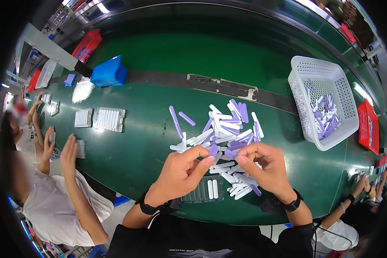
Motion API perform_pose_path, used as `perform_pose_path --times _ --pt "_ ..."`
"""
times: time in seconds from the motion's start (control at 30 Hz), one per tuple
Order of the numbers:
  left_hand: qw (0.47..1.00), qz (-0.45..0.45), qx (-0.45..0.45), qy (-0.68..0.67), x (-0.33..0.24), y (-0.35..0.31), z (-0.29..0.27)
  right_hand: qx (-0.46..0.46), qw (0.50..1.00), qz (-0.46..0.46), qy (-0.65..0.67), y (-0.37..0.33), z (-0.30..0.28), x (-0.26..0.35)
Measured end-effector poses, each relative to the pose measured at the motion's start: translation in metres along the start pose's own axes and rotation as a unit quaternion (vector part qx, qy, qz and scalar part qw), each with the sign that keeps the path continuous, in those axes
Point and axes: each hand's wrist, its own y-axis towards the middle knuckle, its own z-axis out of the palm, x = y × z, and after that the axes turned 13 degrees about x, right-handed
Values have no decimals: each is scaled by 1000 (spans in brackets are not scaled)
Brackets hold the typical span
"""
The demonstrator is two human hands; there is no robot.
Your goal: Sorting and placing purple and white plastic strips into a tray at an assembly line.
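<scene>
**Two hands pinch purple sticks over a pile on a green table**

The green table (pixel 159 142) spans the view. At far right sits a white perforated basket (pixel 337 81) holding more sticks. A pile of white and purple sticks (pixel 228 129) lies mid-table. Nearer, a clear slotted tray (pixel 198 193) holds two white sticks. The left hand (pixel 180 172) and right hand (pixel 266 165) each pinch a purple stick (pixel 213 150) just above the tray.
</scene>
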Motion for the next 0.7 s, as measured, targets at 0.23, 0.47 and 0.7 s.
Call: perform_pose_path --times 0.23,0.47,0.7 --pt "1000 -9 -14 -22 11 -20 -3 36 998 30 30 0 12 0" --pt "997 -74 -23 -30 13 -47 -8 77 996 49 20 1 19 -7" --pt "942 140 -130 275 23 -68 5 58 995 4 -76 3 25 -13"
